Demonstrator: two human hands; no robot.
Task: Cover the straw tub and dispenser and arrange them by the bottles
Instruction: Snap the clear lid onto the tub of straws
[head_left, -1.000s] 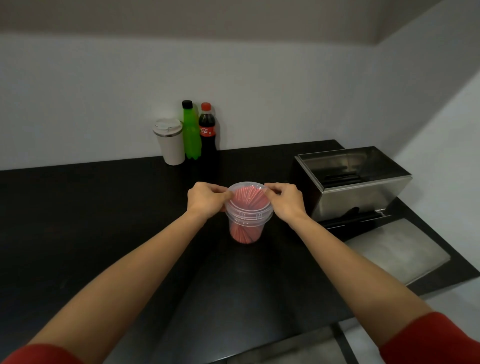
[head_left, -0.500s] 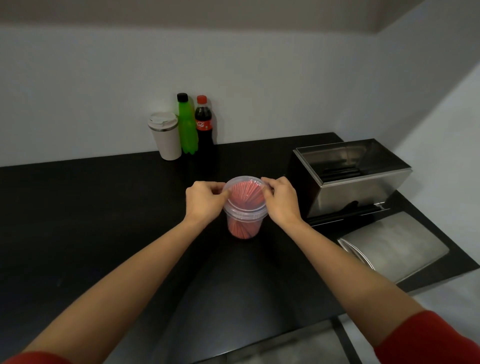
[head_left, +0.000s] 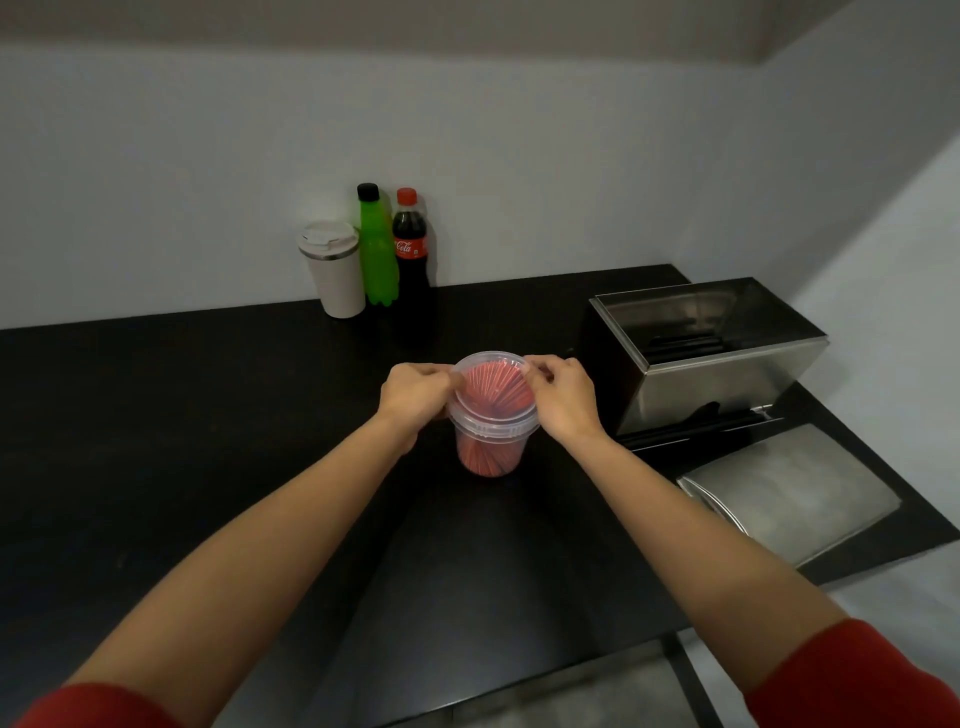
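A clear plastic tub (head_left: 491, 447) full of red straws stands at the middle of the black counter (head_left: 208, 441). A clear lid (head_left: 493, 387) lies on its rim. My left hand (head_left: 415, 397) pinches the lid's left edge and my right hand (head_left: 563, 397) pinches its right edge. The steel straw dispenser (head_left: 711, 364) stands open-topped to the right, with dark straws inside. Its curved steel cover (head_left: 789, 493) lies on the counter in front of it. A green bottle (head_left: 378, 249) and a cola bottle (head_left: 411, 249) stand at the back wall.
A white travel cup (head_left: 335, 270) stands left of the green bottle. The counter's front edge runs along the bottom, and its right edge passes just beyond the steel cover. White walls close the back and right sides.
My hands have stayed on the lid's two sides, with fingers shifting a little along the rim. The tub has not moved on the counter; only the camera has shifted.
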